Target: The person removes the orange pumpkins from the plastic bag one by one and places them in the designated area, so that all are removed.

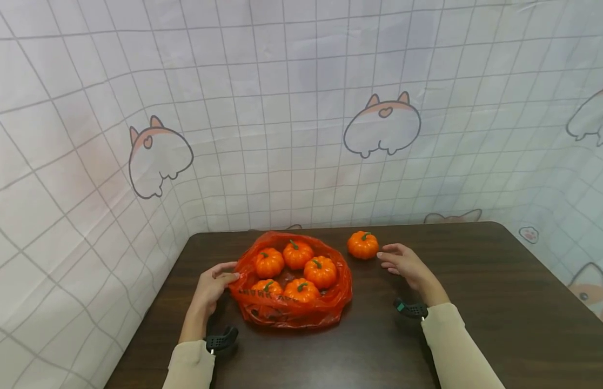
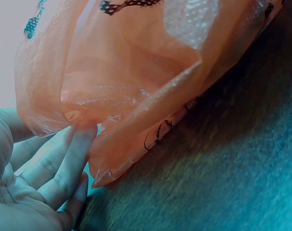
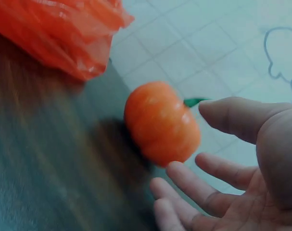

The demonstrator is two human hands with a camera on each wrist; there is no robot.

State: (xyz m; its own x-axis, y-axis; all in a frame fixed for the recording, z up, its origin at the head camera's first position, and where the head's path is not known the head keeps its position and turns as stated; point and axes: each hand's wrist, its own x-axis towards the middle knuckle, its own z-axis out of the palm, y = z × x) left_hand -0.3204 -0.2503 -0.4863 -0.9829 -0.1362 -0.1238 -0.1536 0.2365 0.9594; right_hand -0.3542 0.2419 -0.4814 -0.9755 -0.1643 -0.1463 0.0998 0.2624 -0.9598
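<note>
- Right hand (image 1: 403, 265): right of centre in the head view, fingers spread and relaxed, gripping nothing; fingertips just beside the loose pumpkin (image 1: 362, 245), not clearly touching it. In the right wrist view the thumb arches over the fruit and the fingers (image 3: 194, 180) reach under its near side.
- Loose pumpkin: small, orange, green stem, standing on the table (image 1: 501, 302) just right of the bag, apart from it.
- Left hand (image 1: 214, 283): left of centre, fingers (image 2: 71, 159) lightly curled on the edge of the orange plastic bag (image 1: 292, 310), holding the film.
- Bag: open and flattened, five like pumpkins (image 1: 320, 271) lying inside.
- Handling judgement: the grasp would go best with thumb and fingers closing on opposite flanks of the ribbed body, not on the stem; the smooth round shell may roll away if nudged first. The left hand would do well to keep the bag mouth wide and pinned, since the thin film slides easily.
- Surface: dark brown wood-grain table, rounded corners.
- Room: white checked cloth backdrop (image 1: 301, 108) printed with cartoon animals, hung behind and along both sides.
</note>
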